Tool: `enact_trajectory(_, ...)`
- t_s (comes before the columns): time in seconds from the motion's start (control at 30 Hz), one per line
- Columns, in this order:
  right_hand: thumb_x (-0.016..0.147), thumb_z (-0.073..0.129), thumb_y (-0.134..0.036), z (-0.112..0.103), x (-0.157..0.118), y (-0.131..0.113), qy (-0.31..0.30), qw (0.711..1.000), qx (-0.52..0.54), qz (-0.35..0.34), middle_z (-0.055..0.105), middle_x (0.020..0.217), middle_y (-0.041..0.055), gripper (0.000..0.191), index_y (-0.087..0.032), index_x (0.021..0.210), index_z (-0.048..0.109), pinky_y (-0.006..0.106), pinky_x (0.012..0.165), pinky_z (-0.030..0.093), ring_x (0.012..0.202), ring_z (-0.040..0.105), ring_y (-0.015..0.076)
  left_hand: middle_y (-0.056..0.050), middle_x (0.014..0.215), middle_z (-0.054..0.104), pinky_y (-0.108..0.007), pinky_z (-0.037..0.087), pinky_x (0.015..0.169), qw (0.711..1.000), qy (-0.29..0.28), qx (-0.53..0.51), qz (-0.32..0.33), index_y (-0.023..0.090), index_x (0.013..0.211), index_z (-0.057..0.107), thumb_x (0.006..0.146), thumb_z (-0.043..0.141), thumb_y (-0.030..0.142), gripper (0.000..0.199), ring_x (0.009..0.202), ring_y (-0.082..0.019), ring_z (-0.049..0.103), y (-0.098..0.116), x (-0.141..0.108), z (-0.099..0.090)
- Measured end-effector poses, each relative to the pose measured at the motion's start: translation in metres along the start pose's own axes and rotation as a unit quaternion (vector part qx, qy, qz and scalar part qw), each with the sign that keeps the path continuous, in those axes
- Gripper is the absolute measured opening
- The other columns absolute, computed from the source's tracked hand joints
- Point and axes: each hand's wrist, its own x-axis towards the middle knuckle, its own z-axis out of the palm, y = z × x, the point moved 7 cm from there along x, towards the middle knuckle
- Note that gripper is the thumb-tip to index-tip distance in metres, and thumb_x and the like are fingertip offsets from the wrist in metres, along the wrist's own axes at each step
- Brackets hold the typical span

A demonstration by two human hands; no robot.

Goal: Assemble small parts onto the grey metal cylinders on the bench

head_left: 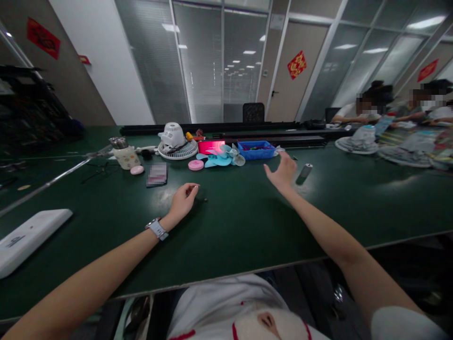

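Observation:
My left hand [183, 202] rests low over the green table, with its fingers curled in and the thumb against them. Whatever it may hold is hidden. A tiny dark piece [205, 199] lies just right of its fingertips. My right hand [282, 174] is open, thumb spread from the fingers, and nothing shows in its grip. Behind its fingertips is a blue tray [256, 152] with small parts inside. Beside it on the right stands a grey cylinder [304, 174] with a shiny top. Light-blue fan blades [219, 159] lie between the hands, further back.
A white fan housing and grille [173, 138], a pink round lid [196, 165], a red-lit screen [211, 147] and a patterned bottle [125, 155] stand at the back. At left lies a white flat case [31, 238]. Co-workers [361, 111] sit at far right.

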Motion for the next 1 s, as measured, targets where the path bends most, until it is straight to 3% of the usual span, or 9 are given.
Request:
enact_trajectory(0.07, 0.091, 0.058, -0.041, 0.008, -0.029, -0.074, -0.110, 0.978, 0.084, -0.157, 0.047, 0.149, 0.0155, 0.055, -0.020, 0.141, 0.049, 0.055, 0.113, 0.028, 0.138, 0.040, 0.0319, -0.007, 0.094, 0.071, -0.032, 0.047, 0.074, 1.000, 0.006, -0.009, -0.010, 0.018, 0.106, 0.069, 0.089, 0.050, 0.048, 0.040, 0.082, -0.021, 0.061, -0.002, 0.000, 0.000)
enact_trajectory(0.17, 0.096, 0.052, -0.040, 0.024, -0.092, -0.163, -0.285, 0.877, 0.167, -0.350, 0.039, 0.156, 0.0093, 0.050, -0.024, 0.143, 0.050, 0.050, 0.115, 0.029, 0.145, 0.033, 0.0267, -0.008, 0.096, 0.070, -0.033, 0.048, 0.076, 1.000, 0.002, -0.022, -0.013, 0.017, 0.104, 0.067, 0.088, 0.051, 0.048, 0.038, 0.084, -0.021, 0.062, -0.003, 0.000, 0.001)
enact_trajectory(0.23, 0.097, 0.052, -0.037, 0.033, -0.122, -0.190, -0.352, 0.826, 0.192, -0.396, 0.038, 0.156, 0.0092, 0.049, -0.022, 0.143, 0.050, 0.047, 0.116, 0.031, 0.145, 0.033, 0.0249, -0.008, 0.096, 0.070, -0.033, 0.048, 0.078, 0.999, 0.003, -0.031, -0.012, 0.017, 0.103, 0.066, 0.088, 0.051, 0.046, 0.036, 0.085, -0.021, 0.062, -0.003, 0.000, 0.001)
enact_trajectory(0.33, 0.097, 0.054, -0.030, 0.046, -0.139, -0.196, -0.393, 0.804, 0.215, -0.390, 0.053, 0.145, 0.0104, 0.039, -0.018, 0.134, 0.061, 0.039, 0.112, 0.039, 0.135, 0.048, 0.0225, -0.008, 0.095, 0.070, -0.033, 0.048, 0.077, 0.999, 0.001, -0.034, -0.011, 0.017, 0.102, 0.065, 0.088, 0.051, 0.045, 0.034, 0.084, -0.021, 0.062, -0.001, -0.001, 0.002)
enact_trajectory(0.43, 0.096, 0.056, -0.023, 0.048, -0.134, -0.183, -0.370, 0.827, 0.237, -0.351, 0.072, 0.119, 0.0066, 0.026, -0.019, 0.116, 0.072, 0.033, 0.101, 0.047, 0.112, 0.066, 0.0186, -0.007, 0.094, 0.070, -0.032, 0.048, 0.076, 1.000, -0.006, -0.025, -0.015, 0.017, 0.101, 0.065, 0.088, 0.051, 0.045, 0.033, 0.083, -0.021, 0.062, 0.000, -0.001, 0.002)
enact_trajectory(0.57, 0.093, 0.058, -0.018, 0.034, -0.101, -0.148, -0.269, 0.888, 0.225, -0.297, 0.076, 0.104, 0.0029, 0.024, -0.022, 0.110, 0.075, 0.032, 0.090, 0.052, 0.096, 0.071, 0.0177, -0.006, 0.093, 0.070, -0.031, 0.049, 0.075, 1.000, -0.011, -0.024, -0.014, 0.017, 0.101, 0.065, 0.088, 0.051, 0.041, 0.031, 0.082, -0.020, 0.062, 0.003, -0.003, 0.002)
enact_trajectory(0.73, 0.094, 0.053, -0.023, 0.002, -0.011, -0.045, -0.048, 0.982, 0.099, -0.153, 0.074, 0.112, 0.0073, 0.028, -0.022, 0.113, 0.074, 0.039, 0.093, 0.050, 0.101, 0.069, 0.0244, -0.005, 0.089, 0.069, -0.030, 0.048, 0.071, 1.000, -0.018, -0.020, -0.015, 0.018, 0.100, 0.065, 0.087, 0.052, 0.040, 0.029, 0.080, -0.019, 0.062, 0.005, -0.004, 0.002)
enact_trajectory(0.87, 0.092, 0.051, -0.022, -0.012, 0.035, 0.036, 0.026, 0.998, -0.003, -0.054, 0.074, 0.112, 0.0117, 0.030, -0.016, 0.109, 0.075, 0.039, 0.090, 0.049, 0.101, 0.067, 0.0276, -0.006, 0.088, 0.068, -0.030, 0.047, 0.070, 0.999, -0.025, -0.020, -0.012, 0.018, 0.100, 0.064, 0.087, 0.051, 0.041, 0.030, 0.080, -0.020, 0.062, 0.005, -0.004, 0.004)
enact_trajectory(1.0, 0.089, 0.053, -0.021, -0.007, 0.039, 0.073, 0.007, 0.999, -0.036, 0.006, 0.075, 0.105, 0.0108, 0.030, -0.018, 0.110, 0.074, 0.037, 0.083, 0.049, 0.093, 0.069, 0.0267, -0.006, 0.089, 0.068, -0.031, 0.047, 0.070, 0.999, -0.030, -0.016, -0.007, 0.018, 0.101, 0.064, 0.087, 0.051, 0.043, 0.032, 0.080, -0.020, 0.062, 0.000, -0.002, 0.007)
